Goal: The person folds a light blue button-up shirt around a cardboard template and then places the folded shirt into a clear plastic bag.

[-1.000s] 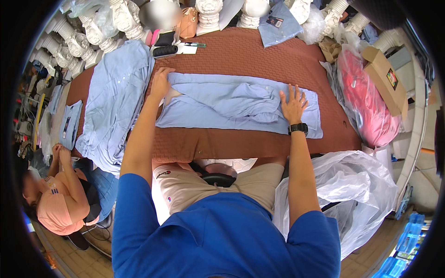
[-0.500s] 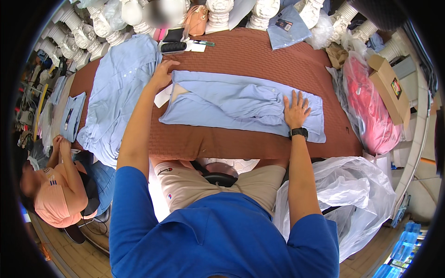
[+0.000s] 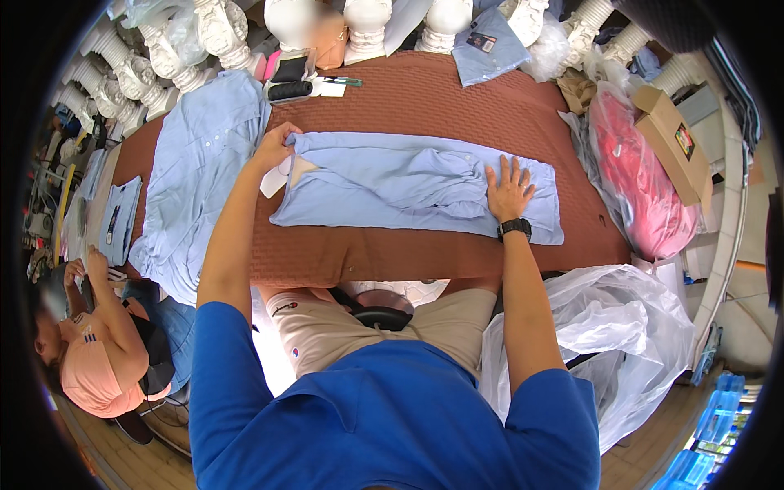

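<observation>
A light blue shirt (image 3: 384, 184) lies folded into a long strip across the table before me. At its far left corner my left hand (image 3: 276, 149) has its fingers closed on the cloth. A white card (image 3: 275, 180) sticks out from under that end, beside a small beige patch (image 3: 302, 170). Toward the strip's right end my right hand (image 3: 510, 189) rests flat on the fabric, fingers spread and palm down, with a black watch (image 3: 514, 229) on the wrist. The sleeve part on top is bunched into wrinkles left of this hand.
The brown quilted table cover (image 3: 392, 253) lies under everything. Left is an unfolded blue shirt (image 3: 200, 163); behind are a black thread spool (image 3: 290, 91) and a packed shirt (image 3: 490, 49). Right are a pink bagged bundle (image 3: 633, 180) and a cardboard box (image 3: 674, 147). A co-worker (image 3: 106, 351) sits left.
My left hand has gone from reaching past the corner with fingers out to gripping it. My right hand stays flat on the shirt. The co-worker's hands have moved up and apart.
</observation>
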A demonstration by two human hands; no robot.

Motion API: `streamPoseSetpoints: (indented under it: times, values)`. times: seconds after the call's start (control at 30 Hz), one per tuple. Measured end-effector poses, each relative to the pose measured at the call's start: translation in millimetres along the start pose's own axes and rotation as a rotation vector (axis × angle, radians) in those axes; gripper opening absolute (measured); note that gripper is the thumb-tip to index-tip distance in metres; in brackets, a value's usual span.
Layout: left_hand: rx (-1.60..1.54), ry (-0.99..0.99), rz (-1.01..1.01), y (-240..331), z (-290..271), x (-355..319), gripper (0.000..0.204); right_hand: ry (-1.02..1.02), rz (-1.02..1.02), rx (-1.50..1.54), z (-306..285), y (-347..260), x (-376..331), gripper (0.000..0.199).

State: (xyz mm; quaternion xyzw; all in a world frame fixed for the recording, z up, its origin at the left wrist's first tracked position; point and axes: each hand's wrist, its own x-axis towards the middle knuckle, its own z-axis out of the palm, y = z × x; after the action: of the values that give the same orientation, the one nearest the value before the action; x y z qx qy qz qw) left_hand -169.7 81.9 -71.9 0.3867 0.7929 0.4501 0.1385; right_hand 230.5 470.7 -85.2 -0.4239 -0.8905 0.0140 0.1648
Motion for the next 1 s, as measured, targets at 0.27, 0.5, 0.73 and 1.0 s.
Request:
streamPoseSetpoints:
  times: [0.27, 0.5, 0.73, 1.0]
  values:
    - [0.620, 0.291, 0.058, 13.0, -1.5, -12.0, 0.042, -0.001, -0.002, 0.039, 0.2, -3.4, 0.4, 0.065]
    - [0.596, 0.057, 0.343, 98.4, 69.6, -35.3, 0.050, 0.024, 0.330, 0.200, -27.2, 54.1, 34.2, 0.067]
    - [0.598, 0.006, 0.542, 194.6, 172.9, -30.0, 0.053, -0.299, 0.683, 0.069, -81.5, 91.5, 19.2, 0.097]
    - [0.574, -0.117, 0.594, 206.9, 282.9, -35.0, 0.056, -0.203, 0.311, 0.400, -76.3, 133.2, 28.2, 0.064]
